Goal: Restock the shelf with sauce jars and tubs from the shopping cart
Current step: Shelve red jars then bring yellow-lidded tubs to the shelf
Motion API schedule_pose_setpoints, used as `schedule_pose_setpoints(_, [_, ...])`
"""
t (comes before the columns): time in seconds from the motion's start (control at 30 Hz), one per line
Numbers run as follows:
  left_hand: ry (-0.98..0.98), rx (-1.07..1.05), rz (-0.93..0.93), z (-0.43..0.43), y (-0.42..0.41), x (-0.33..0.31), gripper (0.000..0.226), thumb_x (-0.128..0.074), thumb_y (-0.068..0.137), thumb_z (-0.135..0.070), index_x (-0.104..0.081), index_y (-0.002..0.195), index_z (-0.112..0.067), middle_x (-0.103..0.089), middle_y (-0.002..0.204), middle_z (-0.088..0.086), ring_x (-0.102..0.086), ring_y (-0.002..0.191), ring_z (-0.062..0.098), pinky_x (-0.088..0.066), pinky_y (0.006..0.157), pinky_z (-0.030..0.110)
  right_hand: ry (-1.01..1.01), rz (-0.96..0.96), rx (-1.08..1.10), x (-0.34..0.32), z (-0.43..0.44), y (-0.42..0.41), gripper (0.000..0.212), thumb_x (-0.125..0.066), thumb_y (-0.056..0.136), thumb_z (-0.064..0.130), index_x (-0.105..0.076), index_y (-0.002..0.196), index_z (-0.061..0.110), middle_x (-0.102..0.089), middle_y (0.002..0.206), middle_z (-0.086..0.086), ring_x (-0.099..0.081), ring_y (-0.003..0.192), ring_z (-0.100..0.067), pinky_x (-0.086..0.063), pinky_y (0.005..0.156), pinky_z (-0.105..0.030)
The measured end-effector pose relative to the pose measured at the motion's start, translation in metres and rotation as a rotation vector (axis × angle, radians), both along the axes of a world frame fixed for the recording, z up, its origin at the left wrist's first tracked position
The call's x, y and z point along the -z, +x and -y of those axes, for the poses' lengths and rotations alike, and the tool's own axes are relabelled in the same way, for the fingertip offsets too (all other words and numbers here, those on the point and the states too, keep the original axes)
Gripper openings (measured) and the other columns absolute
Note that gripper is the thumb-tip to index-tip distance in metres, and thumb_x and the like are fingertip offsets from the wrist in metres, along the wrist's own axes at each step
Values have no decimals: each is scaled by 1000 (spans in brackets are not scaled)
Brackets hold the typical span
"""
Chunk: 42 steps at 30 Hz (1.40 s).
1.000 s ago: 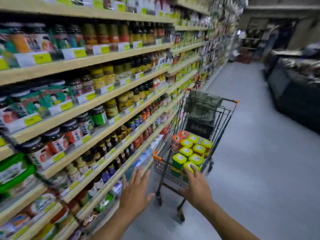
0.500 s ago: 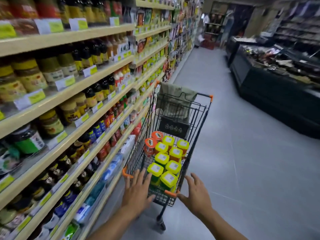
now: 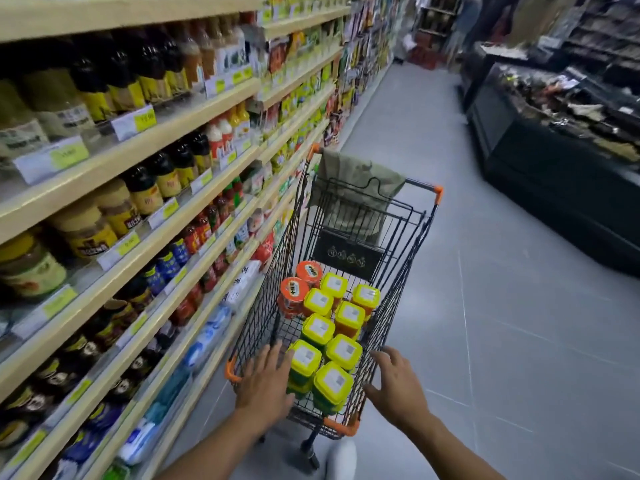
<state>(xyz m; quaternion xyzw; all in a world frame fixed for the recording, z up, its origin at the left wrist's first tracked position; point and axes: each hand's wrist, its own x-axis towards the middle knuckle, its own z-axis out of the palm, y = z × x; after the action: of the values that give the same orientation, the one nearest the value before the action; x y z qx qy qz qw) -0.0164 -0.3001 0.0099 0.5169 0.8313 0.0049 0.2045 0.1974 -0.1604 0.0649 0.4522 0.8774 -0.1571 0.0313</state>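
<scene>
Shopping cart (image 3: 346, 254) stands in the aisle just beside the shelf (image 3: 180, 128); yellow-lidded tubs (image 3: 343, 349) and two orange-lidded jars (image 3: 294, 289) sit inside its basket; left hand (image 3: 265, 384) has fingers spread, holding nothing, over the near rim beside a tub; right hand (image 3: 398, 386) is likewise splayed and empty at the right rim

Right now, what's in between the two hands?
In the head view, the nearest yellow-lidded tubs sit between the left hand and the right hand, inside the near end of the shopping cart. Neither hand grips one.
</scene>
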Motion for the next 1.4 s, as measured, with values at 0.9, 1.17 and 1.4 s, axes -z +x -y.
schedule_pose_setpoints(0.9, [-420, -381, 235, -149, -22, 149, 109, -75, 87, -26, 6, 161, -26, 11, 169, 8, -23, 151, 36, -40, 110, 44, -270, 686, -745, 183, -218, -120, 84, -65, 88, 31, -16, 156, 25, -5, 167, 1, -29, 144, -37, -33, 114, -49])
schedule_pose_setpoints(1.17, [-424, -383, 224, -166, -12, 186, 128, -80, 81, -47, 21, 157, -30, 15, 169, 3, -34, 144, 37, -51, 95, 48, -241, 802, -884, 222, -222, -126, 88, -56, 97, 31, 5, 158, 18, 10, 167, -14, -19, 147, -46, -34, 114, -57])
schedule_pose_setpoints(1.4, [-392, -399, 192, -170, -11, 203, 131, -80, 80, -51, 26, 155, -30, 13, 168, 4, -39, 141, 33, -52, 85, 42, -221, 789, -805, 258, -211, -109, 116, -64, 87, 58, 16, 156, 10, 24, 161, -24, -15, 147, -52, -41, 111, -49])
